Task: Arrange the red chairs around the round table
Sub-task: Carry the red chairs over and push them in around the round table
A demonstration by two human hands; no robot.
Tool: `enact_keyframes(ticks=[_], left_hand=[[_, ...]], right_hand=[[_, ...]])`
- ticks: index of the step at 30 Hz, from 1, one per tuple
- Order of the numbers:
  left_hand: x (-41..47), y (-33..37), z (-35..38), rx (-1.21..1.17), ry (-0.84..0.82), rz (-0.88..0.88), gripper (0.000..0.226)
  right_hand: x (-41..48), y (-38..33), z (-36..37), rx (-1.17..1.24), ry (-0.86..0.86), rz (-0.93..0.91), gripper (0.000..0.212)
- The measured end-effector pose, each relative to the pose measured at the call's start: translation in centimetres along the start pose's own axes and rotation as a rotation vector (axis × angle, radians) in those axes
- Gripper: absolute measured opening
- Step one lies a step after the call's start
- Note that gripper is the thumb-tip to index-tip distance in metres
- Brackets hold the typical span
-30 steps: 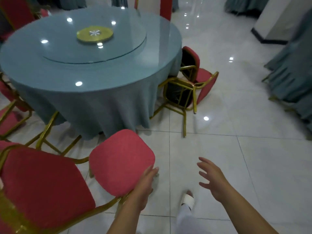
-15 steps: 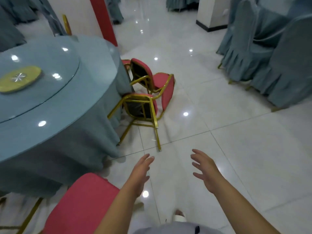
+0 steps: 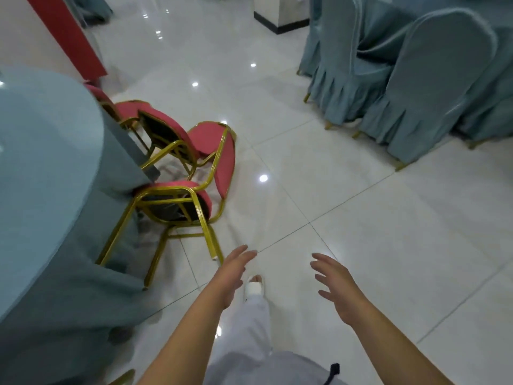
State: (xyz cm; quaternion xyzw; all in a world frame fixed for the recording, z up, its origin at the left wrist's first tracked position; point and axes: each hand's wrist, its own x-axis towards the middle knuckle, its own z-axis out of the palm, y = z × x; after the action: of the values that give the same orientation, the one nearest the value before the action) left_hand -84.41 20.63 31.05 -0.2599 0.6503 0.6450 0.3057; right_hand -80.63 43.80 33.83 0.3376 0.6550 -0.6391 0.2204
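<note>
Work looking partly done: near red chair (image 3: 172, 187) lying tipped on floor (image 3: 361, 218), legs pointing at person, tangling with far red chair (image 3: 226, 165). Both pressing against cloth of round surface (image 3: 41, 162). Third red chair (image 3: 95, 91) showing partly behind them. Left hand (image 3: 231, 273) and right hand (image 3: 337, 287) reaching toward tangle, each grip wide, holding nothing. Righting, separating and spacing probably remaining.

floor: glossy white tiles (image 3: 347, 207), thin dark grout lines
light: bright spots (image 3: 263, 178) reflected on the floor
right: covered chairs (image 3: 430, 79), blue-grey pleated fabric, bunched together
back: white column (image 3: 280, 9), black base
left: red pillar (image 3: 69, 37)
</note>
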Motion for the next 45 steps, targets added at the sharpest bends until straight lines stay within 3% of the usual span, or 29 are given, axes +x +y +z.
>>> enact_keyframes(ticks=[9, 18, 29, 34, 38, 40, 45], left_hand=[[14.6, 19.4, -2.7, 0.202, -0.096, 0.131, 0.061], [25.4, 25.1, -4.0, 0.358, -0.104, -0.019, 0.066], [41.8, 41.6, -6.6, 0.303, 0.182, -0.096, 0.067], [48.2, 46.4, -7.5, 0.309, 0.266, -0.099, 0.063], [52.7, 47.0, -8.4, 0.400, 0.233, -0.176, 0.049], [56.0, 47.0, -9.2, 0.472, 0.195, -0.220, 0.053], [65.4, 48.1, -12.1, 0.654, 0.142, -0.325, 0.063]], right_hand=[[11.9, -19.1, 5.8, -0.139, 0.060, -0.217, 0.039], [24.3, -26.0, 7.7, -0.368, -0.027, -0.122, 0.045], [47.3, -44.2, 10.3, -0.478, -0.237, -0.144, 0.044], [55.6, -49.5, 11.2, -0.780, -0.320, -0.135, 0.051], [60.6, -51.2, 11.5, -1.147, -0.421, -0.030, 0.063], [62.9, -51.8, 11.6, -1.288, -0.434, -0.001, 0.064], [67.9, -53.3, 12.2, -1.409, -0.378, 0.092, 0.063]])
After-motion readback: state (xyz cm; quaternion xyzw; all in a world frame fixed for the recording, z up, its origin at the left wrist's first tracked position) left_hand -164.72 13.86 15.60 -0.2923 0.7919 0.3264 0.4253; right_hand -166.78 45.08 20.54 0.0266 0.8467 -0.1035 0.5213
